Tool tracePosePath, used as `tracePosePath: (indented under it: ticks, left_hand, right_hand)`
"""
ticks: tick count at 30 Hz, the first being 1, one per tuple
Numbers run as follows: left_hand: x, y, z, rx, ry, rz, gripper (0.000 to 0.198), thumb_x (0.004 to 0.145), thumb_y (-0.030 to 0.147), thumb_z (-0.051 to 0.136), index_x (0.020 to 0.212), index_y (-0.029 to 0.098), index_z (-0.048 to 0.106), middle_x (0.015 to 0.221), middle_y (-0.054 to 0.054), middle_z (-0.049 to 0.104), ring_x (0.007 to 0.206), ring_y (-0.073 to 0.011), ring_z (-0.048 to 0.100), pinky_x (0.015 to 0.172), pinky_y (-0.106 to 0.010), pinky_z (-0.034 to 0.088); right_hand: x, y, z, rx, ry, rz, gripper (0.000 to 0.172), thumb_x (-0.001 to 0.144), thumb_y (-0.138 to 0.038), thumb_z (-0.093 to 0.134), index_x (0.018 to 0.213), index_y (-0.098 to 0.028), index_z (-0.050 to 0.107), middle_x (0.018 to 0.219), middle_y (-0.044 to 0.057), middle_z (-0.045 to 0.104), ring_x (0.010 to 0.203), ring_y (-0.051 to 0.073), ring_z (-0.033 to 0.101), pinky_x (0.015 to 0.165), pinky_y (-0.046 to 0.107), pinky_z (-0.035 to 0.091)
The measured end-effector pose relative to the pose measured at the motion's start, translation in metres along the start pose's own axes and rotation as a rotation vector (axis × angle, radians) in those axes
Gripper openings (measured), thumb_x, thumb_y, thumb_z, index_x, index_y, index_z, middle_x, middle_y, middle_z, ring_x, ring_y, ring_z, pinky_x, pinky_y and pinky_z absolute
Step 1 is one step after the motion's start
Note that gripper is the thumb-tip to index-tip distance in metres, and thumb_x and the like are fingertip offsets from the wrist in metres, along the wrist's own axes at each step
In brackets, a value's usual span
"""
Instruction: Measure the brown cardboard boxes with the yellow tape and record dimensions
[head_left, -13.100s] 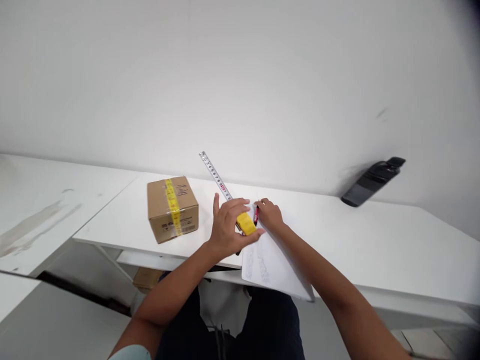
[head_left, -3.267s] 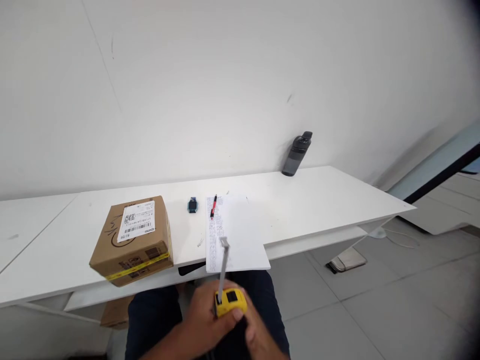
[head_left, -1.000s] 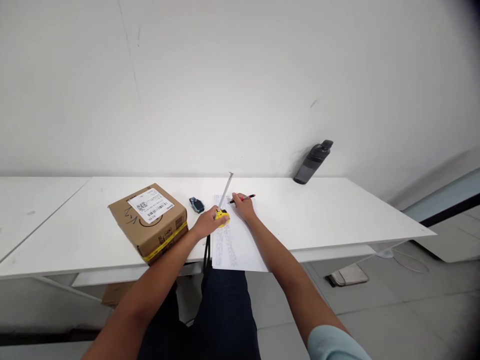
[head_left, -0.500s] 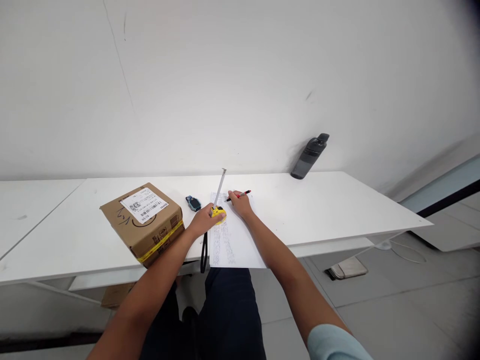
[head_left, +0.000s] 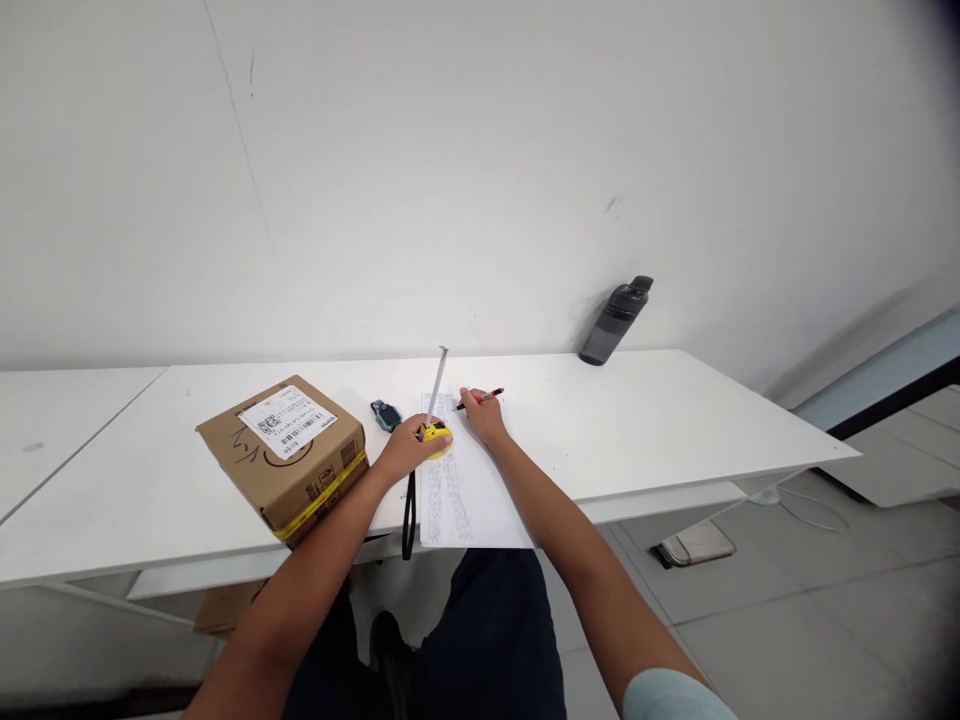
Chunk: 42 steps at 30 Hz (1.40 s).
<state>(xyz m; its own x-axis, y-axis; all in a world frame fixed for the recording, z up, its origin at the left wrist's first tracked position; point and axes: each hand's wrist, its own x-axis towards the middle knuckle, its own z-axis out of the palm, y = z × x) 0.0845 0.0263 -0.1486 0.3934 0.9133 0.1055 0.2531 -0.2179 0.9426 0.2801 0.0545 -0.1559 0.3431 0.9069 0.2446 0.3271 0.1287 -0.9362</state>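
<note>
Tape measure [head_left: 436, 433] half hidden under left hand [head_left: 401, 452], paper's [head_left: 480, 500] writing illegible

I'm seeing a white table [head_left: 637, 420] carrying a cardboard box [head_left: 289, 455], a small blue gadget [head_left: 385, 413] and a written-on sheet [head_left: 465, 490] that's overhanging the front edge. A dark bottle [head_left: 616, 320] is sitting at the back.

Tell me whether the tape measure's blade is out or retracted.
Out: the blade juts from the yellow case held in the left hand.
</note>
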Motion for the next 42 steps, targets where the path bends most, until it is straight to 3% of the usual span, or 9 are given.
tracePosePath:
  ticks: [24, 34, 36, 39, 42]
  left_hand:
    - [-0.003, -0.005, 0.001, -0.011, -0.048, -0.007, 0.058, 0.072, 0.054, 0.078, 0.117, 0.021, 0.064, 0.097, -0.003, 0.07, 0.082, -0.0169, 0.064, 0.071, -0.027, 0.05]
    - [-0.017, 0.001, 0.006, 0.043, 0.004, 0.07, 0.059, 0.077, 0.05, 0.074, 0.129, 0.023, 0.062, 0.109, -0.004, 0.069, 0.087, -0.0164, 0.065, 0.08, -0.028, 0.051]
    - [-0.021, 0.002, 0.006, 0.11, 0.038, 0.082, 0.054, 0.078, 0.051, 0.072, 0.124, 0.023, 0.064, 0.108, -0.003, 0.069, 0.086, -0.0164, 0.064, 0.078, -0.028, 0.05]
    - [-0.025, 0.006, 0.006, 0.22, 0.075, 0.097, 0.048, 0.079, 0.055, 0.07, 0.115, 0.024, 0.065, 0.101, -0.002, 0.07, 0.084, -0.0174, 0.063, 0.075, -0.028, 0.049]
    - [-0.027, 0.009, 0.01, 0.308, 0.137, 0.073, 0.054, 0.079, 0.056, 0.069, 0.122, 0.024, 0.06, 0.095, -0.001, 0.07, 0.082, -0.0189, 0.063, 0.074, -0.03, 0.047]
  right_hand:
    - [0.002, 0.008, 0.0, -0.051, 0.046, -0.034, 0.04, 0.083, -0.052, 0.049, 0.055, -0.024, 0.046, 0.054, -0.002, 0.051, 0.06, 0.017, 0.047, 0.064, 0.031, 0.041]
    - [-0.005, 0.012, -0.006, -0.148, 0.035, -0.048, 0.038, 0.085, -0.048, 0.047, 0.057, -0.023, 0.048, 0.054, -0.001, 0.052, 0.059, 0.017, 0.048, 0.061, 0.031, 0.04]
    - [-0.007, 0.013, -0.006, -0.189, 0.021, -0.074, 0.038, 0.088, -0.048, 0.045, 0.059, -0.023, 0.048, 0.055, 0.0, 0.052, 0.059, 0.017, 0.048, 0.061, 0.031, 0.039]
    - [-0.014, 0.012, -0.002, -0.274, -0.029, -0.162, 0.036, 0.09, -0.047, 0.048, 0.067, -0.022, 0.057, 0.067, 0.004, 0.06, 0.068, 0.019, 0.053, 0.064, 0.03, 0.04]
    - [-0.019, 0.008, 0.002, -0.533, -0.171, -0.341, 0.025, 0.091, -0.039, 0.052, 0.098, -0.022, 0.069, 0.105, 0.01, 0.068, 0.092, 0.024, 0.06, 0.071, 0.03, 0.043]
